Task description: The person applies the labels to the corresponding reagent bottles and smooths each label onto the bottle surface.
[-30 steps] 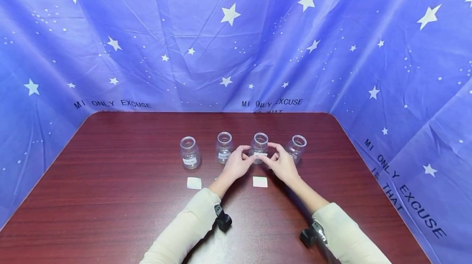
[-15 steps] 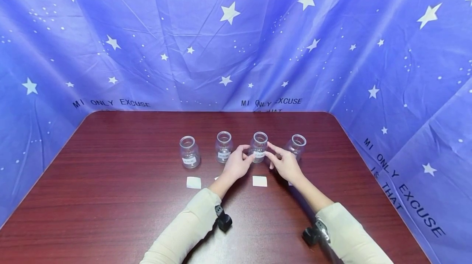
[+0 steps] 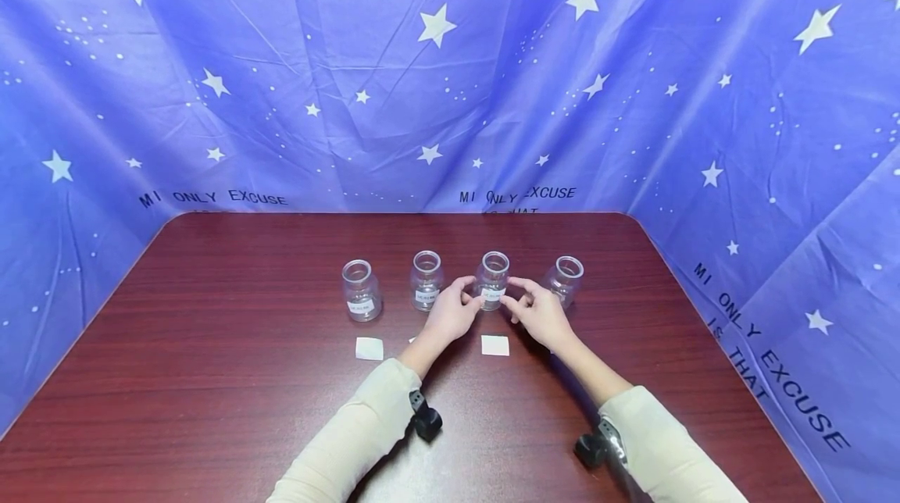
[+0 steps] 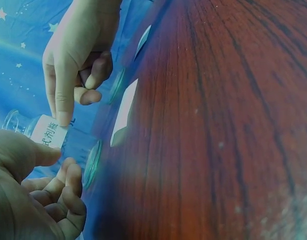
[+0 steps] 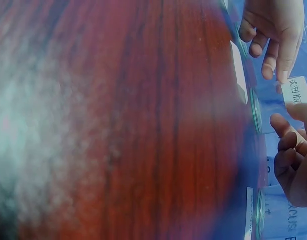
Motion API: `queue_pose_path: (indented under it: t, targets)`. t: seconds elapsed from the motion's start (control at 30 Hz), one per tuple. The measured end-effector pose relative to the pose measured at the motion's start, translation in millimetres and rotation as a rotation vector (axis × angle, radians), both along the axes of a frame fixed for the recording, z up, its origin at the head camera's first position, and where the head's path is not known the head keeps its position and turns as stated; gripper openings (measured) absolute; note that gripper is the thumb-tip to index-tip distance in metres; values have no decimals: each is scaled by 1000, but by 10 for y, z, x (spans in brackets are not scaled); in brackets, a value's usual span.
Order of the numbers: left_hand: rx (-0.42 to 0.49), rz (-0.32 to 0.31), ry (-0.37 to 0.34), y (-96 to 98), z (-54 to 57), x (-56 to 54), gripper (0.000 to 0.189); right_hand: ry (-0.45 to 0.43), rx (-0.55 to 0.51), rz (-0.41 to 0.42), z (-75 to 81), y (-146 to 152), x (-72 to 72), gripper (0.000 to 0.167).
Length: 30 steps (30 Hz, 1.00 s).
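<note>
Four-sided by two hands, a clear glass jar (image 3: 495, 272) stands upright, third from the left in a row on the table. Across its front lies a white label (image 4: 49, 131) with printed black characters. My left hand (image 3: 451, 312) holds the jar's left side, its thumb at the label's left end. On the other side my right hand (image 3: 544, 317) grips the jar between thumb and index finger, the thumb at the label's right end. In the left wrist view the other fingers of both hands curl loosely below the label.
Left of it stand two jars with similar labels, the leftmost jar (image 3: 360, 284) and its neighbour jar (image 3: 426, 278). Another jar (image 3: 568, 272) is partly behind my right hand. White paper pieces lie in front, including a left piece (image 3: 369, 348) and a middle piece (image 3: 495, 345).
The label's printing now shows on the jar's front, where a second ago the thumbs met over it. My right thumb has shifted right along the label; the left hand has barely moved.
</note>
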<state>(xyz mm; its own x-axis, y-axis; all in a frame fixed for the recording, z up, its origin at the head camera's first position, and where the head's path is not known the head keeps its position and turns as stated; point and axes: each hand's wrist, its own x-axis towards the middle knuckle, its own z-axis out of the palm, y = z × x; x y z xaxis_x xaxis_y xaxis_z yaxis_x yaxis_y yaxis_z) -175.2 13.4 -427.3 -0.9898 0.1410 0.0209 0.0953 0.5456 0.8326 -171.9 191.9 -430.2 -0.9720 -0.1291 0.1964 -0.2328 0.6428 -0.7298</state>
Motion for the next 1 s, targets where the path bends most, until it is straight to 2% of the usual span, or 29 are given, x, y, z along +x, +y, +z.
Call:
queue_pose_path:
  t: [0.13,0.27,0.43,0.53,0.67,1.0]
  targets:
    - [-5,3,13,4,-16,-1,43,-1,5,-17,-17,-1,-16,39]
    - [17,-10,12,0,-12,0,49,-11,-6,-14,-5,18,-11,35]
    - [73,-37,4,-18,3,3,59,-31,-31,-1,29,41,2,43]
    - [117,-39,-13,-31,10,4,56,-57,-55,0,54,39,5,46]
    - [150,-41,-40,-33,7,3,50,-67,-63,-12,80,24,9,43]
    - [141,-40,-35,-21,20,25,50,-66,-61,-38,71,31,14,39]
